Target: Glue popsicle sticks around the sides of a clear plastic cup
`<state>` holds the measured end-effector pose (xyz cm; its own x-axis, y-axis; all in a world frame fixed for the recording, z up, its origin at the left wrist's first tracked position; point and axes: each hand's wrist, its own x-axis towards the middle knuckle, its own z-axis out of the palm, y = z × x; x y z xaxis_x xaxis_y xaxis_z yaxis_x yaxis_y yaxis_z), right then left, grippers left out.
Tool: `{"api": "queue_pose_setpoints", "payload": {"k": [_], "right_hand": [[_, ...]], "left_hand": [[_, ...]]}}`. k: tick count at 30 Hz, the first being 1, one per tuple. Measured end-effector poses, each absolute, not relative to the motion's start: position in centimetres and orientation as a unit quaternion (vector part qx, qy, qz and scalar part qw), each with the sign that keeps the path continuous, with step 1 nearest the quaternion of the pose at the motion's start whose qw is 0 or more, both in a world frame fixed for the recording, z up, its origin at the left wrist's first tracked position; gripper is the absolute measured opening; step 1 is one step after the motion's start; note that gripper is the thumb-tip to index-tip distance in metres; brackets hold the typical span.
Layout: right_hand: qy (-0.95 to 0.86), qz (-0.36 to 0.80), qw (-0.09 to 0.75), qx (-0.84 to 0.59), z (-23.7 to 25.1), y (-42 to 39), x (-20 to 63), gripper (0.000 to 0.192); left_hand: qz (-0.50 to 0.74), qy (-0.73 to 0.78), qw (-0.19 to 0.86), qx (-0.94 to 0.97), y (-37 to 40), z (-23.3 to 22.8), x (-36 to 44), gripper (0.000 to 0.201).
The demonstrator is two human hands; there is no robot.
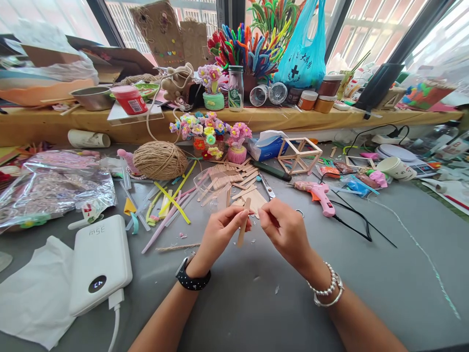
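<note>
One wooden craft stick (pixel 244 222) is held above the grey table (pixel 384 283), just in front of the person. It is pinched near its middle by the fingertips of the left hand (pixel 220 232), which is clenched on it. Its long axis stands nearly upright with a slight tilt, the upper end leaning away and to the right, the lower end hanging free below the fingers. The right hand (pixel 284 230) is closed just beside the stick on its right; its fingertips are drawn together at the stick's upper part, but whether they touch it cannot be told. The left hand is thus the one carrying the stick.

To the left, one white power bank (pixel 98 264) is seen lying flat with its cable attached. Just beyond the hands, a loose heap of further craft sticks (pixel 227 181) is spread out, too overlapped to be counted. One pink glue gun (pixel 318 193) lies to the right of the heap, one ball of twine (pixel 160 160) to its left. Farther back, one cube frame (pixel 298 155) built of sticks is seen.
</note>
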<state>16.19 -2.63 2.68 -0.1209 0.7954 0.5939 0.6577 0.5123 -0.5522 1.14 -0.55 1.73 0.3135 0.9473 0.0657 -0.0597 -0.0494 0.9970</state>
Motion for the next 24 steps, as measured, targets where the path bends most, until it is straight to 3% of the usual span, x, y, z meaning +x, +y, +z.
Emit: {"api": "queue_pose_setpoints", "payload": {"k": [11,18,24], "right_hand": [[-0.730,0.031,0.449,-0.515,2.2,-2.3,16.4,0.019],[-0.754,-0.132,0.403,-0.502,1.4,-1.7,16.3,0.022],[-0.735,-0.026,0.426,-0.527,1.0,-1.2,16.8,0.020]], "left_hand": [[0.382,0.383,0.597,0.592,-0.5,1.6,1.4,0.020],[0.356,0.398,0.629,0.565,-0.5,1.6,1.3,0.019],[0.375,0.402,0.634,0.543,-0.2,1.6,1.3,0.018]]}}
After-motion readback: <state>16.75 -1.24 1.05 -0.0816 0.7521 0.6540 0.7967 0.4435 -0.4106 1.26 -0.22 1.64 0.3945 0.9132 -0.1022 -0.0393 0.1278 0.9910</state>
